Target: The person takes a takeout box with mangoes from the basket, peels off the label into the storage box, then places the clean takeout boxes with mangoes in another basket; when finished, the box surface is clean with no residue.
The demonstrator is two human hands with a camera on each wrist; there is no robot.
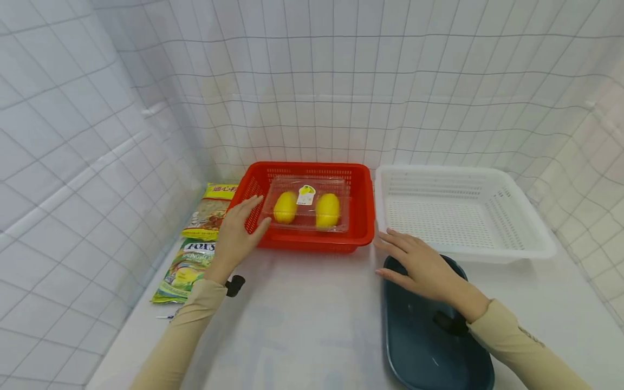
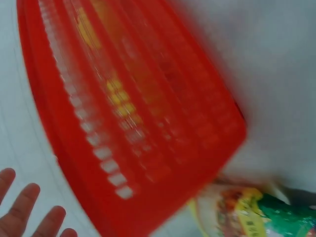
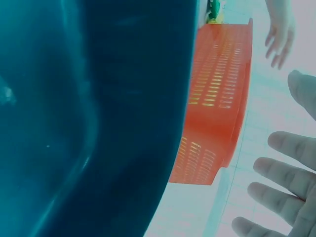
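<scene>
My left hand (image 1: 239, 230) is at the left side of a red plastic basket (image 1: 312, 244), with its fingers extended and nothing in its grasp. Whether it touches the rim I cannot tell. Inside the basket lies a clear plastic box (image 1: 306, 221) with a white label and two yellow, oval fruits (image 1: 327, 210). Over the far end of a dark blue tray (image 1: 434, 352) is my right hand (image 1: 421, 265), its fingers spread and holding nothing. In the right wrist view, the fingers (image 3: 284, 175) of that hand appear apart from the basket.
A white perforated basket (image 1: 487, 252) stands to the right of the red one. Left of the red basket lie a yellow food packet (image 1: 205, 216) and a green FOX'S bag (image 1: 187, 271). Grid-patterned white curtains (image 1: 341, 81) enclose the white table (image 1: 312, 314) at the back and sides.
</scene>
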